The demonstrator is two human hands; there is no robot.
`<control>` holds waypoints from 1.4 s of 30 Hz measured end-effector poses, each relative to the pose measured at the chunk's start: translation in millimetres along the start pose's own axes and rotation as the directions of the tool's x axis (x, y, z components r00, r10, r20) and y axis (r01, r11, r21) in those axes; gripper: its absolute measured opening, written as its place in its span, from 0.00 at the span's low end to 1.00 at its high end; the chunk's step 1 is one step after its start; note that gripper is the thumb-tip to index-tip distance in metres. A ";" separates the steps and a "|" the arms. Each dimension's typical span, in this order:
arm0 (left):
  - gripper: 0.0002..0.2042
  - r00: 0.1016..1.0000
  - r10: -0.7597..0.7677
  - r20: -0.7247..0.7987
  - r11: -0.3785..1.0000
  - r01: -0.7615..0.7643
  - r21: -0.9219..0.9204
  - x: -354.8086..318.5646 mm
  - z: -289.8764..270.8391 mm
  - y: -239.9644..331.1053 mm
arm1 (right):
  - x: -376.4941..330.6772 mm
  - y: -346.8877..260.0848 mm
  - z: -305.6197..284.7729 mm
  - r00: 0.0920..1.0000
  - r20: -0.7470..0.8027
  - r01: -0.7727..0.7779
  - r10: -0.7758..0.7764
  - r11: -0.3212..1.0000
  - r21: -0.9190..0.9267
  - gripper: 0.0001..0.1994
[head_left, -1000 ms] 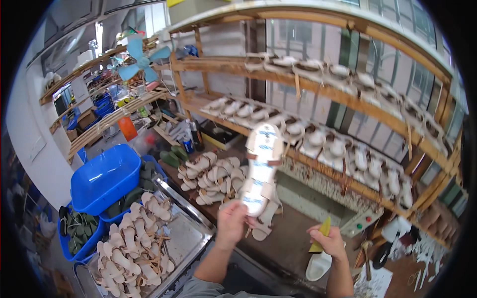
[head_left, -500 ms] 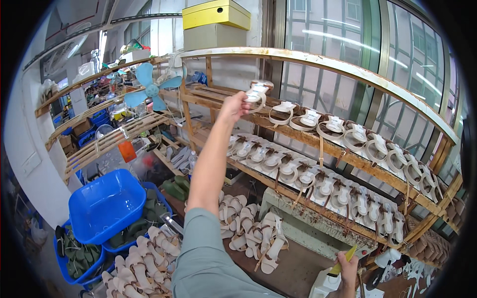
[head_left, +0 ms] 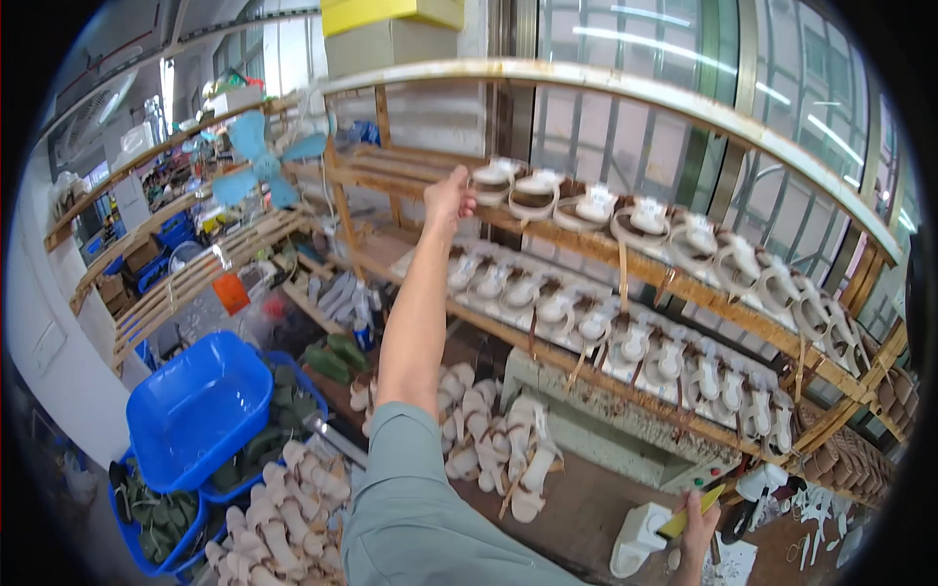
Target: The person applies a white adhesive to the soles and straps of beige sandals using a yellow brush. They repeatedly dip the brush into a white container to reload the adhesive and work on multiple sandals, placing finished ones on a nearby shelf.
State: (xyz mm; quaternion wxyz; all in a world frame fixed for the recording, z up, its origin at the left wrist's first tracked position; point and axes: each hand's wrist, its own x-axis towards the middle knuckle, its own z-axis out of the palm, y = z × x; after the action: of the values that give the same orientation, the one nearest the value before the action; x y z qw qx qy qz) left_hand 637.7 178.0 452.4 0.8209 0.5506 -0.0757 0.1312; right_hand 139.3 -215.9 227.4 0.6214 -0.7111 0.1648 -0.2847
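Gripping yel tool: R hand; L hand loose; blue tub holds green pcs.

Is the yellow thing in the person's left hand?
No, the right hand holds the yellow thing, and the left hand is up near a sandal.

Open room above bare wooden slats left of the upper sandal row, fan farther left, lower sandal row blocking beneath

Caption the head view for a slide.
Left hand beside the upper row of sandals; right hand gripping a yellow piece.
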 end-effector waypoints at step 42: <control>0.18 0.867 0.388 -0.314 -0.264 0.431 0.863 -674.0 -391.3 -92.8 | -180.8 277.8 -76.6 0.944 0.292 -0.297 0.152 0.778 0.554 0.12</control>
State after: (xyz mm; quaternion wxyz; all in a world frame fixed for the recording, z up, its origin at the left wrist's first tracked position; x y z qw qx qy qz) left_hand 14.4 417.1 39.7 0.0351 0.9225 0.2849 0.2579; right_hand -15.8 -218.3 -75.3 0.8557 -0.4856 0.0786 -0.1605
